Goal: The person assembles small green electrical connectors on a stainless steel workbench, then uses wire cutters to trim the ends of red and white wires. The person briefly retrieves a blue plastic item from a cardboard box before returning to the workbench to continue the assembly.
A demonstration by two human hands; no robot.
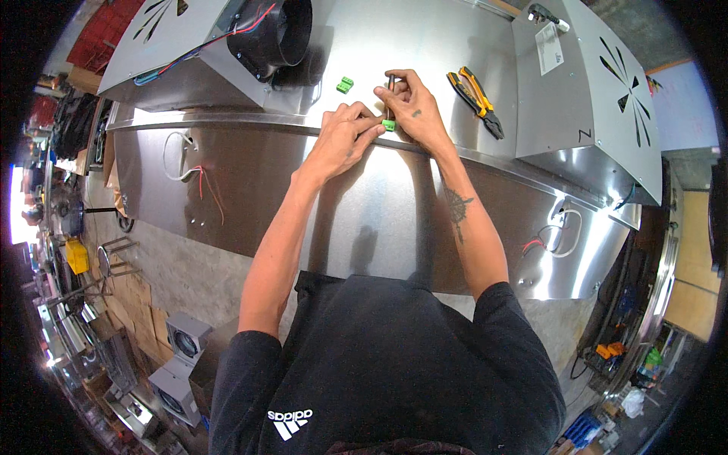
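Observation:
On the stainless steel top, my left hand pinches a small green terminal block close to the front edge. A slim screwdriver with a dark handle stands upright in the fingers of my right hand. Its lower end meets the block, though my fingers partly cover the contact. Slightly farther off and to the left lie more green terminal blocks. To the right of my right hand rest pliers with yellow and black handles, their jaws pointing toward me.
A grey metal box with a round black duct and loose wires stands at left. Another vented box with a plug on top is at right. White cables with red wires emerge from the steel front panel. Grey units sit on the floor.

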